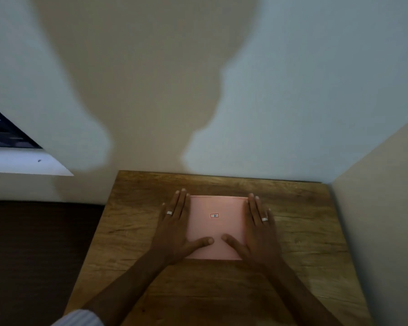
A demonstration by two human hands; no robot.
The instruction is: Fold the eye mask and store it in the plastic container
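Observation:
A flat pink plastic container [216, 228] with a small red-framed label at its middle lies lid-up on the wooden table [299, 234]. My left hand [176, 228] lies flat along its left side, thumb resting on the lid. Along the right side my right hand [256, 231] does the same, its thumb also on the lid. Both hands wear a ring and their fingers are stretched out. No eye mask is visible.
The table stands in a corner, with a pale wall behind it and another wall at its right edge. A window sill [21, 164] and a dark window are at the left. Dark floor lies left of the table.

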